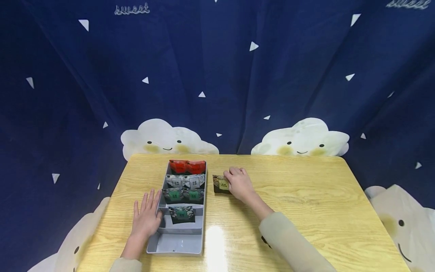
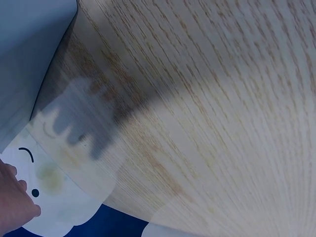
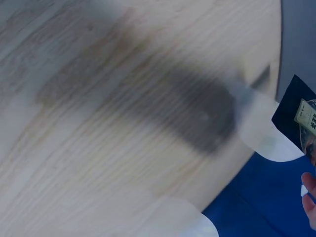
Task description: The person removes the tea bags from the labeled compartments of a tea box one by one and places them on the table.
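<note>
My right hand point(image 1: 239, 184) pinches a dark packet with a yellow label point(image 1: 221, 184) by its right side, to the right of a grey divided box point(image 1: 180, 243). In the right wrist view the packet point(image 3: 291, 116) is held up off the table, with fingertips point(image 3: 308, 185) just below it. My left hand point(image 1: 147, 219) lies along the box's left wall, fingers straight and thumb at the rim. The box holds red packets point(image 1: 178, 166) at the back, then silver-white packets point(image 1: 194, 181), green-labelled packets point(image 1: 175, 195), and a single green-labelled packet point(image 1: 182, 214). The front compartment holds nothing.
The box stands on a wood-grain table point(image 1: 306, 196). A small dark thing point(image 1: 266, 241) shows partly from under the right sleeve point(image 1: 289, 238). A navy curtain with cloud prints point(image 1: 224, 75) hangs behind the table's far edge.
</note>
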